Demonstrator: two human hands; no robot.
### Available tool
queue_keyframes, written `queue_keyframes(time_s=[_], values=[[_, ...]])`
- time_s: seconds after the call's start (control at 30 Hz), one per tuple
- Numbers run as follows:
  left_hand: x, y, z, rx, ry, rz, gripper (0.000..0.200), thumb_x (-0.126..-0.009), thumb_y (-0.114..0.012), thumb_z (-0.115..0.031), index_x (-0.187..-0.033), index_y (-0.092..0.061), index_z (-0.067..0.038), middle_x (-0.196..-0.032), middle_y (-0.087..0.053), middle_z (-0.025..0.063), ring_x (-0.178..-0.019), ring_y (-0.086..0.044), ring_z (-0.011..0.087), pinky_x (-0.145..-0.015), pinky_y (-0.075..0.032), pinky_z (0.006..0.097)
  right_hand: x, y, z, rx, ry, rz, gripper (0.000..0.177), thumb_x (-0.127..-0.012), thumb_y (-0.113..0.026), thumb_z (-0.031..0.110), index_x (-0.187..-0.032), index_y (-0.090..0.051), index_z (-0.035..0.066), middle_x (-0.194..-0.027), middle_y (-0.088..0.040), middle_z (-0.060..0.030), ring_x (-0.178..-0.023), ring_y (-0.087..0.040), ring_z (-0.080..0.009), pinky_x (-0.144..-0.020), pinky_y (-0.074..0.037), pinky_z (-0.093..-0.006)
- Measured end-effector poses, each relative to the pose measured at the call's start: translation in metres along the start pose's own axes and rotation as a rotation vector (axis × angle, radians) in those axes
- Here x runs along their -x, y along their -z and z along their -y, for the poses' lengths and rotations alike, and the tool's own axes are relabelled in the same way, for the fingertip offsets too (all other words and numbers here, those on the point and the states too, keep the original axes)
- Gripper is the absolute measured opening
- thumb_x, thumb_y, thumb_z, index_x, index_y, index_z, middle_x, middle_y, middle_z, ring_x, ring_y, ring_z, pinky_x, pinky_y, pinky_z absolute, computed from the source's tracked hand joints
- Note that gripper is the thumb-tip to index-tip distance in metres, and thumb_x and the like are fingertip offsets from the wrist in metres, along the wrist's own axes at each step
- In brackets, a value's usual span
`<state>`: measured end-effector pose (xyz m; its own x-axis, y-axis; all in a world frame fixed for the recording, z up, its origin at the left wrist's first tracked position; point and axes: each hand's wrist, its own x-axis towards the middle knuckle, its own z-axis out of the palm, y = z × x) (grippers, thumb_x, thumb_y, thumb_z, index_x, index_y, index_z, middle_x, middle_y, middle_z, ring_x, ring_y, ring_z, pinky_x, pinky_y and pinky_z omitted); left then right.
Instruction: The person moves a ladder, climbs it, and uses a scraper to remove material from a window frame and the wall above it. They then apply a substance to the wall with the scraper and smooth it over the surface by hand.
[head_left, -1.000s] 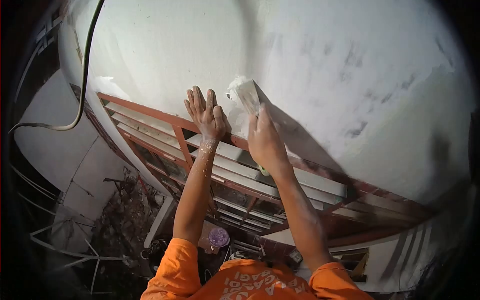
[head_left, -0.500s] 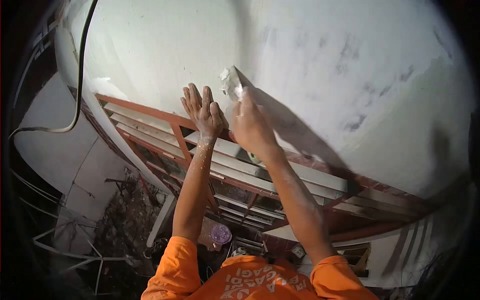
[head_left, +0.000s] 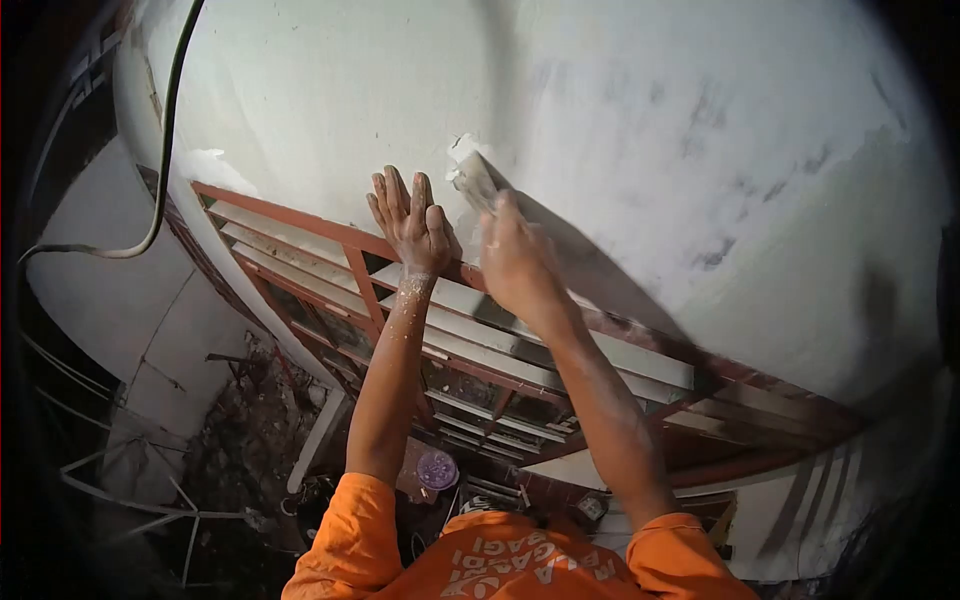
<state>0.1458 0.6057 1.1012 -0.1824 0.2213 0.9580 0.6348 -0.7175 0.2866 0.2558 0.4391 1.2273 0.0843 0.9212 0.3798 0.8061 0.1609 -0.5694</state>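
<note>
Right hand (head_left: 515,265) holds putty-laden scraper (head_left: 472,172) on wall (head_left: 700,100); purple tub (head_left: 437,468) below.

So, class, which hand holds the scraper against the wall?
The right hand, gripping the scraper; the left hand lies flat, fingers spread, holding nothing.

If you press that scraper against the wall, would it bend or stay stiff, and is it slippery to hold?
The scraper looks thin and flat, so it probably flexes against the wall. The right hand is dusted white, so the grip may be slick. The paste on its tip seems soft and could smear off.
</note>
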Motion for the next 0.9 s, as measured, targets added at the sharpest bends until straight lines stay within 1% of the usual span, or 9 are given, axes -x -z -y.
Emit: queue_keyframes(time_s=[0.1,0.2,0.27,0.33,0.47,0.57,0.67,0.8,0.9], values=[[0.001,-0.001,0.005,-0.019,-0.021,-0.022,0.050,-0.100,-0.036,-0.039,-0.139,-0.054,-0.013,-0.155,-0.028,0.0223,-0.146,-0.018,0.0431,-0.116,-0.008,0.0598,-0.006,-0.016,0.002,-0.001,0.073,-0.048,0.041,-0.098,-0.044,0.020,-0.127,-0.041,-0.008,-0.087,-0.063,-0.0357,-0.085,-0.061,-0.0530,-0.079,-0.047,-0.0579],[0.001,0.002,0.002,-0.036,0.010,0.011,0.050,-0.100,-0.036,-0.039,-0.139,-0.053,-0.013,-0.155,-0.029,0.0221,-0.146,-0.018,0.0434,-0.116,-0.007,0.0596,0.008,-0.006,-0.009,0.020,0.027,0.012,0.041,-0.098,-0.044,0.020,-0.128,-0.041,-0.008,-0.088,-0.063,-0.0355,-0.085,-0.061,-0.0528,-0.079,-0.047,-0.0585],[0.000,0.002,-0.001,-0.018,0.004,-0.007,0.051,-0.100,-0.035,-0.039,-0.139,-0.053,-0.012,-0.155,-0.029,0.0218,-0.146,-0.018,0.0437,-0.116,-0.007,0.0596,0.027,-0.002,-0.024,0.062,0.043,-0.038,0.039,-0.098,-0.044,0.019,-0.128,-0.043,-0.007,-0.087,-0.064,-0.0350,-0.084,-0.062,-0.0517,-0.077,-0.049,-0.0578],[-0.001,0.002,0.000,-0.025,0.006,-0.006,0.052,-0.100,-0.034,-0.040,-0.139,-0.054,-0.011,-0.155,-0.029,0.0218,-0.145,-0.018,0.0438,-0.116,-0.007,0.0595,0.036,0.006,-0.030,0.232,0.065,-0.115,0.027,-0.095,-0.048,0.012,-0.117,-0.045,-0.004,-0.075,-0.064,-0.0305,-0.075,-0.065,-0.0481,-0.067,-0.052,-0.0558],[0.002,0.002,0.001,-0.027,-0.012,-0.003,0.051,-0.101,-0.033,-0.039,-0.138,-0.054,-0.012,-0.155,-0.029,0.0216,-0.146,-0.018,0.0431,-0.116,-0.008,0.0595,0.026,0.011,-0.021,0.261,0.013,-0.003,0.029,-0.095,-0.047,0.011,-0.120,-0.045,-0.004,-0.074,-0.064,-0.0301,-0.074,-0.066,-0.0471,-0.066,-0.053,-0.0553],[0.000,0.003,0.003,-0.040,-0.040,0.012,0.051,-0.102,-0.031,-0.039,-0.144,-0.047,-0.012,-0.157,-0.026,0.0207,-0.147,-0.017,0.0408,-0.116,-0.007,0.0582,0.008,-0.007,-0.020,0.256,0.197,-0.012,0.021,-0.092,-0.049,0.009,-0.109,-0.048,-0.004,-0.072,-0.066,-0.0287,-0.073,-0.068,-0.0440,-0.065,-0.055,-0.0524],[0.000,0.003,0.000,-0.045,-0.025,0.020,0.051,-0.102,-0.032,-0.037,-0.144,-0.046,-0.012,-0.157,-0.025,0.0205,-0.147,-0.017,0.0405,-0.116,-0.007,0.0583,0.005,-0.022,-0.018,0.295,0.177,-0.017,0.018,-0.091,-0.048,0.007,-0.105,-0.048,-0.004,-0.074,-0.066,-0.0280,-0.074,-0.069,-0.0434,-0.066,-0.055,-0.0529],[0.001,0.001,0.002,-0.038,-0.025,0.002,0.050,-0.101,-0.034,-0.036,-0.143,-0.049,-0.011,-0.157,-0.026,0.0209,-0.147,-0.016,0.0409,-0.116,-0.007,0.0581,0.031,0.011,-0.024,0.315,0.001,0.082,0.018,-0.093,-0.045,0.008,-0.106,-0.048,-0.004,-0.077,-0.066,-0.0307,-0.078,-0.068,-0.0464,-0.067,-0.054,-0.0543],[0.000,0.002,0.001,-0.028,0.008,0.003,0.050,-0.101,-0.034,-0.037,-0.140,-0.052,-0.012,-0.155,-0.028,0.0218,-0.146,-0.017,0.0424,-0.116,-0.007,0.0590,0.040,0.025,-0.032,0.365,-0.019,0.124,0.019,-0.094,-0.045,0.009,-0.104,-0.049,-0.006,-0.078,-0.065,-0.0313,-0.080,-0.067,-0.0476,-0.070,-0.053,-0.0568]])
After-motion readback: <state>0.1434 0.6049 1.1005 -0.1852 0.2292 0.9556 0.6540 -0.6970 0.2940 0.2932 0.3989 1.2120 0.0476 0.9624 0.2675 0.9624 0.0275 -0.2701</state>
